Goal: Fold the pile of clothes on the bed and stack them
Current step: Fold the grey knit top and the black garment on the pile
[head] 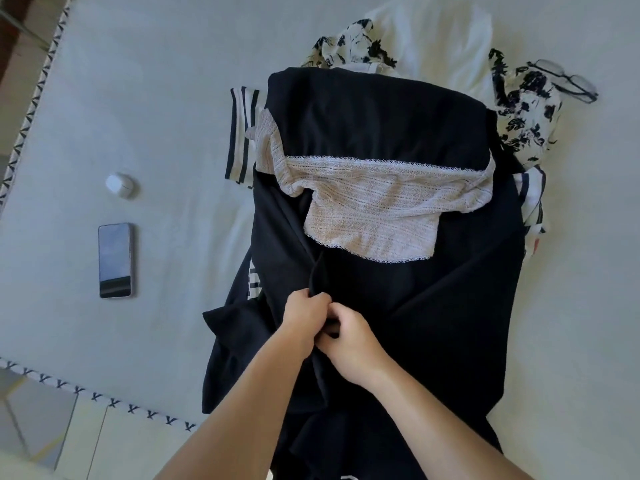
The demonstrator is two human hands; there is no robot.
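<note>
Both hands' fingers (pixel 313 301) pinch black garment (pixel 398 323) | lace top (pixel 374 216) above; no legible writing

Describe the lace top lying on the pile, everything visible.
The lace top is pale cream openwork knit with scalloped trim along its edges. It lies crumpled and unfolded, its hem toward the person, across the black garment, whose upper fold covers part of it. Neither hand touches it; the striped garment shows beside its left edge.
</note>
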